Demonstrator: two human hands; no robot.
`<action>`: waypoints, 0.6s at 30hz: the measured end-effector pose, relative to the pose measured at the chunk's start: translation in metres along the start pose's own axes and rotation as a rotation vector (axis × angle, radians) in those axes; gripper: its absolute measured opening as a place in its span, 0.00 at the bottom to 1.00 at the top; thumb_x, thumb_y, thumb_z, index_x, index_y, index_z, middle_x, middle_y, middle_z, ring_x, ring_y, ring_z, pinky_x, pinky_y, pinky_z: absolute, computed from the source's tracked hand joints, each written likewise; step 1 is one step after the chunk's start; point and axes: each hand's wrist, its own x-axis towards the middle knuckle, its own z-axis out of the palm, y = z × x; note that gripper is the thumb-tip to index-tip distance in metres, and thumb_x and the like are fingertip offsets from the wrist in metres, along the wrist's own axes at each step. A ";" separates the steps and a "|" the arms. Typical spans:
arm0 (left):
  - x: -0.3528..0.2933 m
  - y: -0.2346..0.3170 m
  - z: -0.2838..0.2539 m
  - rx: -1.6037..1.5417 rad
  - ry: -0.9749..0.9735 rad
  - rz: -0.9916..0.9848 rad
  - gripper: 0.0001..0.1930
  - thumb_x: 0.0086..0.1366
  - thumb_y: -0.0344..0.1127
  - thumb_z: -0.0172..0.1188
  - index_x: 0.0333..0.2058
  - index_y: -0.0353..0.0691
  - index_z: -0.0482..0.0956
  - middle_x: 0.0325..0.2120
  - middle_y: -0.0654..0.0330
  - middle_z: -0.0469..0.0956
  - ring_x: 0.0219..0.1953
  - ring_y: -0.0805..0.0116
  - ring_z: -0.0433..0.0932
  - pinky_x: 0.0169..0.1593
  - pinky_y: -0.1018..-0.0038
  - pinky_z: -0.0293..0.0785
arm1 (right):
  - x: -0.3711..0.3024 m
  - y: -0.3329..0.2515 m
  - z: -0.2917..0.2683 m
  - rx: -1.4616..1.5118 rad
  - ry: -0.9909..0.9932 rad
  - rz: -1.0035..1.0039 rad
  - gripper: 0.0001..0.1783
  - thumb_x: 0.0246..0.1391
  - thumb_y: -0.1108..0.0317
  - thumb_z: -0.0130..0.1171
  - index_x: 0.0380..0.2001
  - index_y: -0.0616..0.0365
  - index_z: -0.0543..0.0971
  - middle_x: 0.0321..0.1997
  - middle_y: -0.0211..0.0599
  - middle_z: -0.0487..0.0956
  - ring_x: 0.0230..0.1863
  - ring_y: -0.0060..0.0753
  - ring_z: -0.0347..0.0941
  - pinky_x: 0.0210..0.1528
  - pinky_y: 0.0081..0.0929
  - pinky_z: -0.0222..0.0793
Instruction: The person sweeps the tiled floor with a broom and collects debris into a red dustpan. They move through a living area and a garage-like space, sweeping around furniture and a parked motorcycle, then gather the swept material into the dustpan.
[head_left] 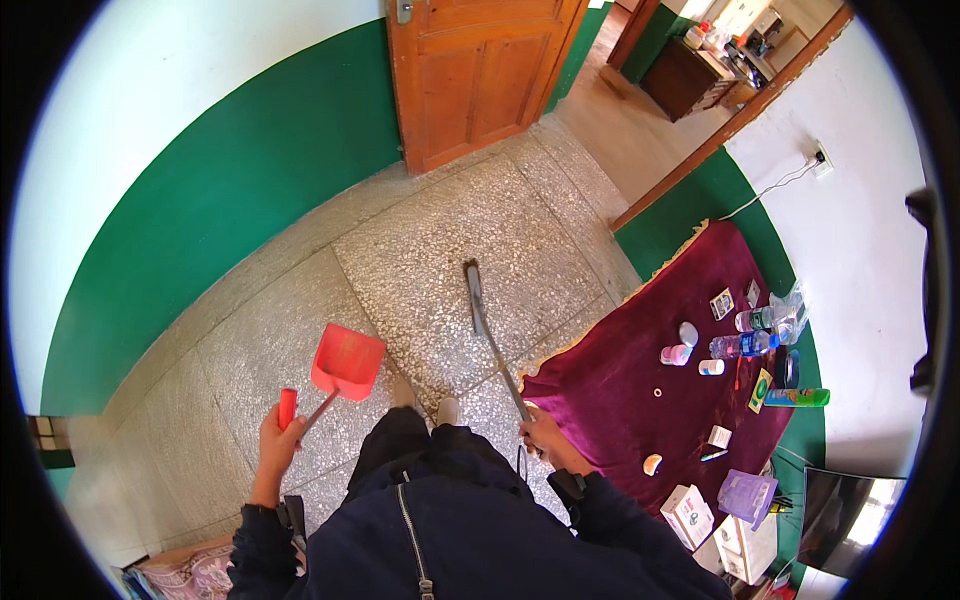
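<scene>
My left hand (276, 436) grips the red handle of a red dustpan (346, 362), which hangs just above the speckled stone floor in front of my feet. My right hand (543, 434) is closed around the long metal handle of a broom (492, 340). The broom's dark head (473, 280) rests on the floor further out, toward the door. My dark jacket fills the bottom of the view.
A wooden door (480, 70) stands ahead, with a doorway to another room on its right. A maroon rug (640, 390) on the right carries bottles, small jars and boxes. Green-and-white walls bound the left and right sides.
</scene>
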 end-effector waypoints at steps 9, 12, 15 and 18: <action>0.198 0.079 0.043 0.445 -0.177 0.205 0.20 0.54 0.36 0.65 0.44 0.33 0.75 0.24 0.55 0.75 0.26 0.66 0.76 0.31 0.68 0.72 | 0.117 -0.072 -0.020 -0.120 0.357 -0.127 0.11 0.51 0.74 0.49 0.38 0.67 0.72 0.26 0.48 0.76 0.17 0.37 0.70 0.15 0.35 0.65; 0.253 0.104 0.062 0.454 -0.233 0.304 0.18 0.53 0.37 0.65 0.42 0.35 0.77 0.26 0.49 0.77 0.29 0.57 0.77 0.35 0.64 0.72 | 0.182 -0.092 -0.031 -0.287 0.462 -0.103 0.11 0.50 0.74 0.50 0.37 0.70 0.72 0.29 0.56 0.78 0.21 0.48 0.75 0.19 0.40 0.69; 0.309 0.126 0.075 0.531 -0.338 0.297 0.19 0.53 0.38 0.66 0.43 0.37 0.78 0.28 0.48 0.78 0.31 0.53 0.78 0.37 0.64 0.73 | 0.245 -0.109 -0.034 -0.480 0.456 -0.083 0.12 0.50 0.73 0.51 0.38 0.70 0.71 0.31 0.60 0.78 0.25 0.54 0.77 0.25 0.45 0.71; 0.349 0.140 0.091 0.564 -0.418 0.314 0.19 0.53 0.38 0.65 0.44 0.38 0.78 0.30 0.46 0.79 0.33 0.50 0.80 0.39 0.63 0.74 | 0.283 -0.123 -0.011 -0.835 0.171 -0.198 0.14 0.51 0.70 0.51 0.39 0.69 0.71 0.32 0.62 0.78 0.29 0.57 0.77 0.32 0.48 0.72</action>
